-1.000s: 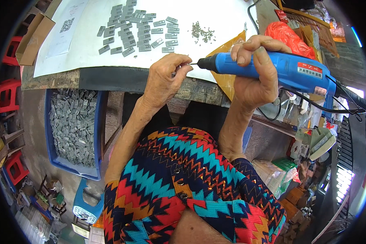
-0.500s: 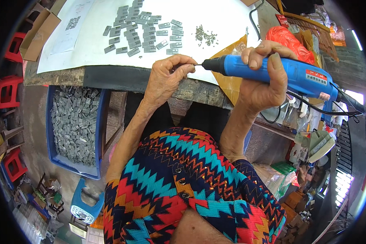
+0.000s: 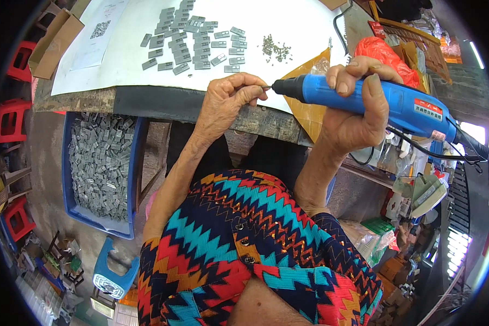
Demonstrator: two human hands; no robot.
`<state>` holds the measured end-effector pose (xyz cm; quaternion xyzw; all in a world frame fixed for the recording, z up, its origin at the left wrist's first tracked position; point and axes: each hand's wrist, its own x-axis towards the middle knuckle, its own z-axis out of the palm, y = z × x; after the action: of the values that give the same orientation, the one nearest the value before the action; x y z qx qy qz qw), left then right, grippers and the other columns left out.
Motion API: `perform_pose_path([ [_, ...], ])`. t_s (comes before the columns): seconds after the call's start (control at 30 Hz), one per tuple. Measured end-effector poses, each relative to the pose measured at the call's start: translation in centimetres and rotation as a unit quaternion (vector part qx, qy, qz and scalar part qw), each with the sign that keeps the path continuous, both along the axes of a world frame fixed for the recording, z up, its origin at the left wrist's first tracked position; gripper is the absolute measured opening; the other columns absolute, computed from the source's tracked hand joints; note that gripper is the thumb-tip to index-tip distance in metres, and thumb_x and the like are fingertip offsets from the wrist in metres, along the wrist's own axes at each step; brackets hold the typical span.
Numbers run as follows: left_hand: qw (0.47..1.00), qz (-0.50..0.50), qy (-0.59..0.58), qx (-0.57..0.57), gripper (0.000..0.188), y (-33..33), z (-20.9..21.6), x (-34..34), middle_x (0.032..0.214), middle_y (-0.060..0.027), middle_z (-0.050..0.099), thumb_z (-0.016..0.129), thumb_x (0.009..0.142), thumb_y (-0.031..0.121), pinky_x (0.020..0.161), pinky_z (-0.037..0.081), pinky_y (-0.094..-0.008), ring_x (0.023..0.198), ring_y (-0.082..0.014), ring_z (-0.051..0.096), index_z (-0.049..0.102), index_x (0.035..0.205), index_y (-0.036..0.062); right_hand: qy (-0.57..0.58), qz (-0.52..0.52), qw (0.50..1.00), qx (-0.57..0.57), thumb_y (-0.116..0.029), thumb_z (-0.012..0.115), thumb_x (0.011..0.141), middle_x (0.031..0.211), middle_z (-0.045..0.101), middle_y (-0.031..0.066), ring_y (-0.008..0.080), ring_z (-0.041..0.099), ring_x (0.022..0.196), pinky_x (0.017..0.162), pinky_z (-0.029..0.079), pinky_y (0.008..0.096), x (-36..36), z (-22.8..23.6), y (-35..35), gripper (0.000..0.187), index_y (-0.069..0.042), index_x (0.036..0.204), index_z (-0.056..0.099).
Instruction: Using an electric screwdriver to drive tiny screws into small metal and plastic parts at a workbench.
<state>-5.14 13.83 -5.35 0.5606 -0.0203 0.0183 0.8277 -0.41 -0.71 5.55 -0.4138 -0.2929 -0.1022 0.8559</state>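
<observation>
My right hand (image 3: 358,106) is wrapped round a blue electric screwdriver (image 3: 337,93), held almost level with its black nose toward the left. At the screwdriver's bit, the thumb and fingertips of my left hand (image 3: 232,96) are pinched together. Whatever lies between those fingertips is too small and too covered to make out. Beyond my hands, many small grey plastic parts (image 3: 202,50) are spread over the white sheet (image 3: 130,68) on the table. To the right of them lies a loose pile of tiny brass-coloured screws (image 3: 277,50).
Below the table edge at left, a blue bin (image 3: 69,179) is full of similar grey parts. A brown taped cardboard piece (image 3: 305,111) and a red plastic bag (image 3: 383,57) lie at right. A black cable (image 3: 418,142) trails from the screwdriver. Red stools (image 3: 13,120) line the left side.
Both hands and the screwdriver have shifted slightly to the right. The screwdriver's rear end dips a little lower. My left fingertips stay pinched by the bit.
</observation>
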Motion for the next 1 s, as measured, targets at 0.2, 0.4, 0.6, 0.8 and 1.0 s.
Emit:
perform_pose_path([
  [0.2,1.0,-0.002,-0.004,-0.003,0.016,-0.1,-0.2,-0.1,0.079,-0.0089,0.065,0.06,0.085,0.01,0.063,0.047,-0.0202,0.068,-0.0085,0.055,0.063,0.095,-0.0024,0.02,0.001,1.0,0.012,0.006,0.051,0.078,0.085,0.059,0.0213,0.0192,0.059,0.06,0.06,0.048,0.0362,0.0,-0.2,-0.1,0.023,0.001,0.1,0.049],
  [0.4,1.0,0.004,0.005,0.005,0.019,0.1,0.1,-0.3,0.079,-0.0084,0.064,0.062,0.084,0.011,0.065,0.047,-0.0197,0.069,-0.0082,0.056,0.063,0.098,-0.0019,0.022,0.015,1.0,0.016,0.005,0.051,0.079,0.085,0.059,0.0205,0.0188,0.058,0.059,0.06,0.048,0.0367,-0.1,-0.1,-0.1,0.023,0.0,0.101,0.05],
  [0.6,0.997,0.061,-0.008,0.052,0.017,0.8,0.5,-0.7,0.077,-0.0041,0.064,0.061,0.083,0.011,0.059,0.046,-0.0194,0.063,-0.006,0.054,0.065,0.098,0.0025,0.024,0.015,0.999,0.018,0.005,0.051,0.079,0.086,0.059,0.0204,0.018,0.058,0.059,0.06,0.048,0.0367,-0.2,-0.1,-0.2,0.022,0.0,0.1,0.051],
  [0.8,0.869,0.214,-0.148,0.421,0.01,2.8,0.5,0.9,0.08,-0.0064,0.06,0.06,0.077,0.001,0.059,0.042,-0.0288,0.067,-0.0159,0.054,0.063,0.087,0.0026,0.014,-0.025,1.0,-0.002,0.005,0.053,0.077,0.084,0.058,0.0209,0.0189,0.058,0.059,0.061,0.049,0.0365,-0.2,-0.6,-0.4,0.022,0.001,0.099,0.049],
  [1.0,0.788,0.185,-0.179,0.559,0.014,2.5,-0.2,2.3,0.082,-0.0078,0.052,0.063,0.07,0.001,0.073,0.041,-0.0356,0.084,-0.0228,0.051,0.062,0.085,0.0035,0.015,-0.007,1.0,-0.026,0.0,0.054,0.078,0.087,0.059,0.0191,0.0194,0.057,0.064,0.066,0.044,0.0378,-0.4,-1.0,-1.0,0.024,0.0,0.102,0.054],
])
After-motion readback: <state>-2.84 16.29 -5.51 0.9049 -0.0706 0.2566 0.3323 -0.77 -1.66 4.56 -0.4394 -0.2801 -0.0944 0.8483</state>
